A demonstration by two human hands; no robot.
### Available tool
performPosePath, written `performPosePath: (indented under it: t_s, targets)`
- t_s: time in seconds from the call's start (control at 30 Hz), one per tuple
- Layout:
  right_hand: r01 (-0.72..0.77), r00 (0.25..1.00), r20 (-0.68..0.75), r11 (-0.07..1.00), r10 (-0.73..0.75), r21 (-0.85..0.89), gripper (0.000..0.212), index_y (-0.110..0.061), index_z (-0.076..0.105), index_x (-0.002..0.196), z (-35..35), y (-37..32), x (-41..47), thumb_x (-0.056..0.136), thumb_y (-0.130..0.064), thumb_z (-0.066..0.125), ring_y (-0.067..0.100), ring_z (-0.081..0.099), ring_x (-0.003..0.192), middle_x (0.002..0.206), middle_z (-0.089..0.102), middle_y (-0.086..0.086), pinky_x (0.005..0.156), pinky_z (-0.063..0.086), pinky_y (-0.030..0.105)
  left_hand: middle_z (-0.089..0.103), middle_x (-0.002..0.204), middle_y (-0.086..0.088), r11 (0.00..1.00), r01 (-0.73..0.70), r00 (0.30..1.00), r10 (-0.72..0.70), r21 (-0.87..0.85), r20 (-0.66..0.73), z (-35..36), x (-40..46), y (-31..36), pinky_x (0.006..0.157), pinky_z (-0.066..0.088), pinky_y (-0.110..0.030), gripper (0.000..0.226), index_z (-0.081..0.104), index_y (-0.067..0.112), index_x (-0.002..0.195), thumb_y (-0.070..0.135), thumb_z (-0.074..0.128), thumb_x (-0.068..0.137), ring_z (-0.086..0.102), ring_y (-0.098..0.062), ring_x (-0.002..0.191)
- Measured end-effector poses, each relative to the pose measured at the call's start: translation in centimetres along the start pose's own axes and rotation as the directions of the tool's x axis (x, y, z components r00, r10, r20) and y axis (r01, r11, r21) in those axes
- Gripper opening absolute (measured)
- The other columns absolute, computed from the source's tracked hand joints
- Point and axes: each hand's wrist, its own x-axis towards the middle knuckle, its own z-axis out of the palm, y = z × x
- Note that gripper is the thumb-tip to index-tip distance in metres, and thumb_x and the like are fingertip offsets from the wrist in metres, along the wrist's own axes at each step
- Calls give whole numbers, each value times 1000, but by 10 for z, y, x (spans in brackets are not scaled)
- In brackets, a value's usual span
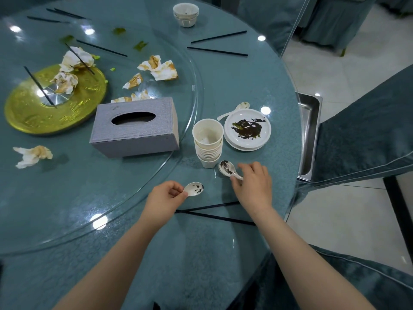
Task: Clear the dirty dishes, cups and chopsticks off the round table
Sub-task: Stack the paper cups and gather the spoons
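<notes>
Beside the stacked cups [208, 142], left hand [164, 199] pinches one soiled spoon [194, 189]; right hand [253, 183] grips another spoon [226, 168].

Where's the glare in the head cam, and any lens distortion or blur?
Head view: ceiling-light spots glare off the glass turntable and the round table, one beside the stacked plates. Wide-angle bending curves the table rim and stretches the forearms. Left hand and right hand, each pinching a spoon, stay sharp.
</notes>
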Motion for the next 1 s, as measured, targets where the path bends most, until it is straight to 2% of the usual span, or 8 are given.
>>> performPosePath:
  t_s: [0.17, 0.27, 0.33, 0.43, 0.5, 0.63, 0.77, 1.0]
  targets:
    - [44, 986, 142, 954, -90, 297, 17, -26, 68, 98, -8, -12, -16, 82, -31, 66, 10, 50, 86, 88, 56, -12, 82, 42, 30, 68, 64, 3, 999, -20, 998, 22, -36, 55, 21, 5, 15, 46, 41, -12, 9, 60, 17, 78, 16, 65, 86, 56, -4, 45]
    - [-18, 964, 247, 900, -100, 436, 7, -23, 68, 80, -5, -18, -24, 81, -30, 66, 2, 51, 65, 70, 60, -15, 68, 42, 23, 66, 56, 5, 998, -47, 995, 49, -36, 82, 34, 8, 23, 42, 38, -11, 13, 57, 20, 77, 17, 64, 87, 54, -3, 40]
    - [-68, 965, 256, 898, -51, 435, 19, -21, 60, 66, -2, -20, -25, 81, -32, 66, 2, 46, 55, 57, 54, -11, 57, 36, 19, 66, 55, 6, 998, -63, 990, 64, -17, 122, 40, 8, 24, 44, 41, -12, 15, 56, 21, 75, 17, 65, 86, 57, -3, 42]
    - [-168, 971, 231, 856, 58, 489, 29, -23, 50, 58, 0, -19, -23, 82, -26, 65, 1, 47, 52, 52, 51, -9, 52, 34, 14, 68, 61, 6, 997, -75, 984, 74, 0, 161, 46, 7, 22, 55, 47, -17, 15, 57, 24, 75, 17, 67, 84, 63, -4, 53]
    - [-231, 969, 211, 790, 131, 568, 20, -22, 56, 63, -2, -17, -18, 81, -20, 64, 0, 49, 53, 56, 57, -9, 54, 37, 14, 67, 71, 8, 996, -92, 984, 88, 21, 152, 46, 8, 18, 65, 49, -22, 15, 59, 29, 78, 18, 70, 82, 62, -3, 62]
    - [-295, 953, 167, 638, 255, 711, 17, -22, 60, 71, -13, -7, -1, 77, -7, 64, 10, 54, 61, 63, 61, -7, 64, 46, 27, 62, 105, 11, 987, -102, 990, 89, 122, 107, 36, 15, 4, 92, 43, -23, 28, 60, 22, 109, 21, 70, 83, 60, -8, 102]
    - [-263, 960, 109, 697, 257, 667, 17, -26, 62, 70, -23, -4, 17, 78, -12, 63, 2, 54, 58, 63, 62, -11, 61, 44, 21, 58, 126, 3, 979, -71, 996, 58, 192, 70, 25, 20, -5, 99, 37, -23, 43, 55, 18, 123, 20, 70, 83, 52, -12, 120]
    - [-223, 974, 86, 808, 211, 545, 14, -17, 55, 68, -33, -10, 38, 82, -17, 57, 15, 49, 61, 60, 55, -7, 55, 36, 26, 61, 121, 5, 971, -154, 988, 148, 181, 44, 15, 22, -5, 96, 37, -20, 35, 58, 19, 118, 16, 67, 85, 55, -10, 115]
